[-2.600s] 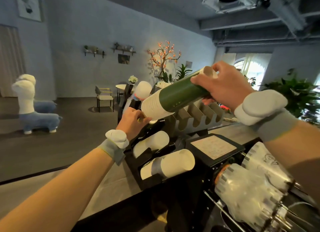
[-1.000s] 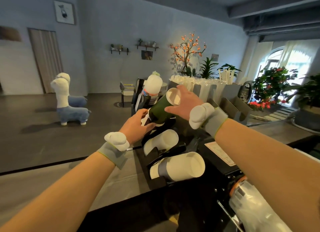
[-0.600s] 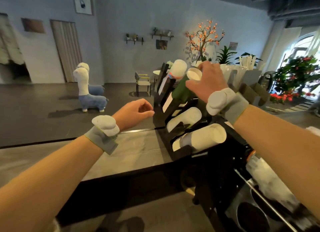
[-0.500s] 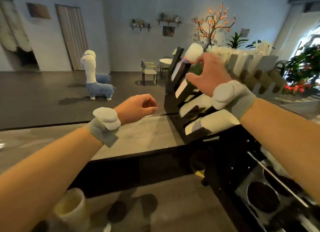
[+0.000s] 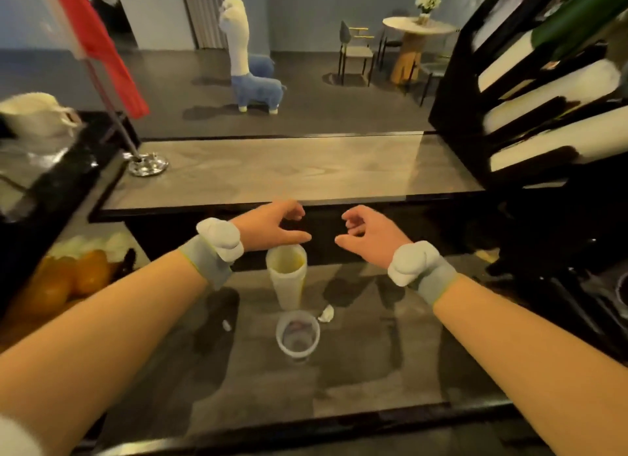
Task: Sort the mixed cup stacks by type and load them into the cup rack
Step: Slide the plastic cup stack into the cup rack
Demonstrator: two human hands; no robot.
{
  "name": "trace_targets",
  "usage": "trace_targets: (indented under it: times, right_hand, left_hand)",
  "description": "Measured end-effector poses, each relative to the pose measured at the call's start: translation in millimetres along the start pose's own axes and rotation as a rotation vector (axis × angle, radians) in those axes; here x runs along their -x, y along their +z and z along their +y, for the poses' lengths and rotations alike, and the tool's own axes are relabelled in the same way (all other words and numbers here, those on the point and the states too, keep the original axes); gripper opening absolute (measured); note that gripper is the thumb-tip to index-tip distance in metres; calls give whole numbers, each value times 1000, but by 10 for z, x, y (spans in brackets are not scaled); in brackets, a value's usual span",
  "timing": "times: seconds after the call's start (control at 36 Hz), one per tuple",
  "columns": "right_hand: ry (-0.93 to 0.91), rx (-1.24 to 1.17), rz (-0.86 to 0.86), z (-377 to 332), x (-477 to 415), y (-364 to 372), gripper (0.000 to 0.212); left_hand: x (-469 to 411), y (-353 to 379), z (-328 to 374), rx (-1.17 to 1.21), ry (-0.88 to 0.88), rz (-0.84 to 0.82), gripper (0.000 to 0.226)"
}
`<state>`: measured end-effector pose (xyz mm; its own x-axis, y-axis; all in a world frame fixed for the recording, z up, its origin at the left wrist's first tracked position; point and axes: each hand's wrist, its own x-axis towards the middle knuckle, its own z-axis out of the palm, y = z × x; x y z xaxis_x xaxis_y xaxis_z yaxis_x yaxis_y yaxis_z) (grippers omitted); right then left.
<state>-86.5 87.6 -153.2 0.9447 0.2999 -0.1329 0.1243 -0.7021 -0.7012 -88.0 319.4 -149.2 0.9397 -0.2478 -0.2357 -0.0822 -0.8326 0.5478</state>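
Tapered whitish cup stack [image 5: 287,279] near clear plastic cup [image 5: 298,335]

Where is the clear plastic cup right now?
In the head view, the clear plastic cup stands upright on the dark counter, centre frame, just nearer the person than the taller white cup stack, with a crumpled paper scrap to its right.

The left hand [image 5: 272,226] hung empty, loosely curled, just above a white cup stack [image 5: 287,279] — the right hand [image 5: 370,233] likewise alongside. A clear cup [image 5: 298,333] stood nearby.
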Motion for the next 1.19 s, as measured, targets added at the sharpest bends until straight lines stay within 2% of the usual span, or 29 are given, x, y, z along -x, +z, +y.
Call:
trace_targets:
  times: [0.17, 0.31, 0.36, 0.44, 0.61, 0.72, 0.78, 0.89, 0.97, 1.11, 1.19]
  right_hand:
    - [149, 26, -161, 196, -159, 866, 82]
    - [282, 17, -250, 371, -366, 1273, 97]
    - [292, 4, -273, 405, -409, 1364, 97]
    - [277, -10, -279, 463, -534, 1502, 80]
    - [270, -3, -300, 539, -739, 1600, 62]
    - [245, -75, -252, 561, -793, 1523, 71]
    - [201, -137, -209, 539, -801, 1397, 70]
    - [85, -185, -113, 392, -774, 934, 54]
    - [16, -218, -81, 295, -700, 638, 56]
    - [-79, -231, 9, 59, -567, 29, 63]
    - [-116, -228, 61, 41, -457, -437, 77]
  left_hand:
    - [-17, 342, -408, -5, -117, -40, 107]
    - [-116, 669, -676, 126, -232, -67, 129]
    - [-125, 782, -747, 178, -235, -76, 130]
    - [-176, 917, -881, 245, -239, -80, 126]
    - [-276, 1095, -941, 316, -199, 21, 123]
    - [-343, 1043, -956, 313, -154, 112, 118]
    - [-359, 922, -903, 312, -113, 155, 115]
    - [-407, 529, -602, 291, -26, 203, 105]
    - [-417, 303, -406, 292, -19, 211, 106]
    - [-516, -54, 92, 569, -16, 231, 94]
    - [-641, -220, 483, 770, 13, 210, 102]
